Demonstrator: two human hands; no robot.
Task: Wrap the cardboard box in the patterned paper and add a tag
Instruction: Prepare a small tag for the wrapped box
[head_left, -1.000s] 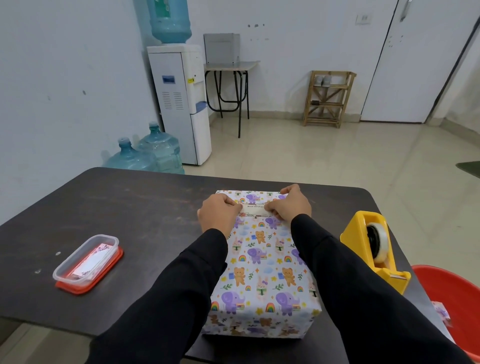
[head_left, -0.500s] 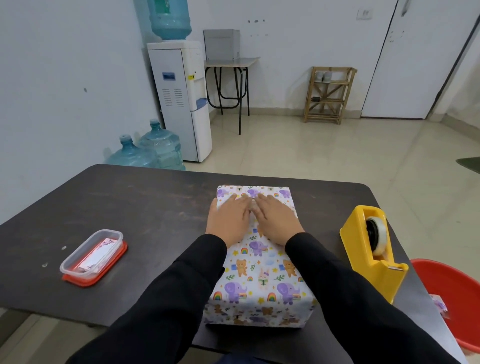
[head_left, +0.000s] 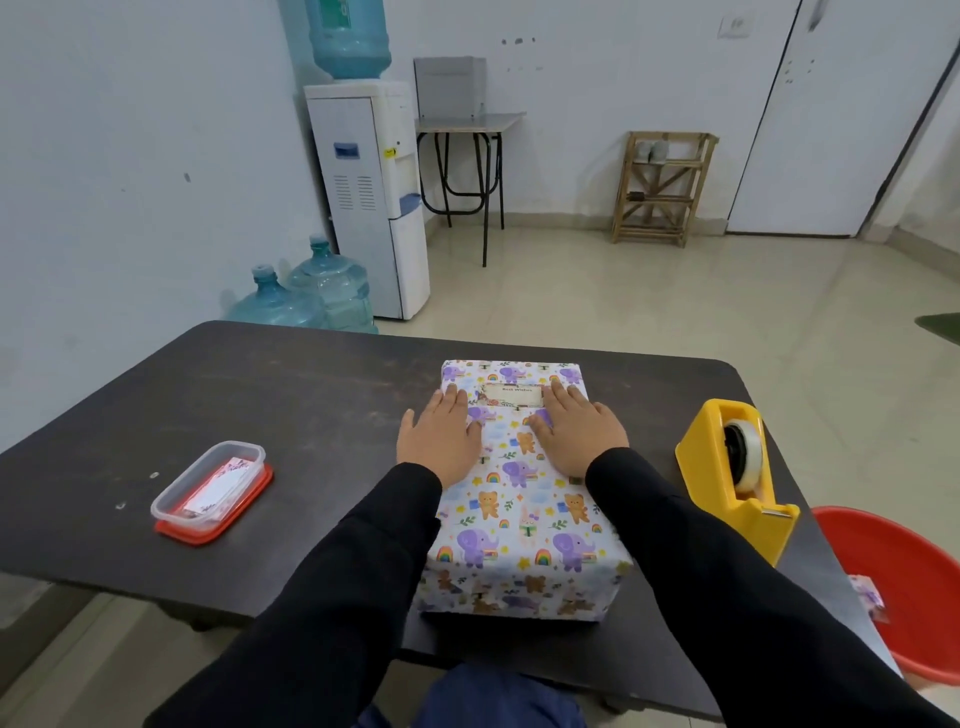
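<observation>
The box (head_left: 519, 499), fully covered in the patterned paper (head_left: 514, 587) with elephants, bears and rainbows, sits on the dark surface (head_left: 311, 395) directly in front of you, its long side running away from you and its near end close to the surface edge. The tag (head_left: 511, 396), a pale card with printed words, lies flat on the top face near the far end. Your left hand (head_left: 441, 441) rests palm down on the left part of the top face, with the fingers straight, held together and gripping nothing; the fingertips lie just left of the tag. Your right hand (head_left: 579, 434) rests palm down in the same way on the right part, fingers straight, with the fingertips at the right end of the tag. The tag shows between the two hands. A yellow tape dispenser (head_left: 732, 478) stands on the surface to the right of the box, apart from it. A clear plastic container (head_left: 210, 488) seated on a red lid lies well to the left and holds printed cards. A red basin (head_left: 904, 587) sits below the right edge of the surface.
</observation>
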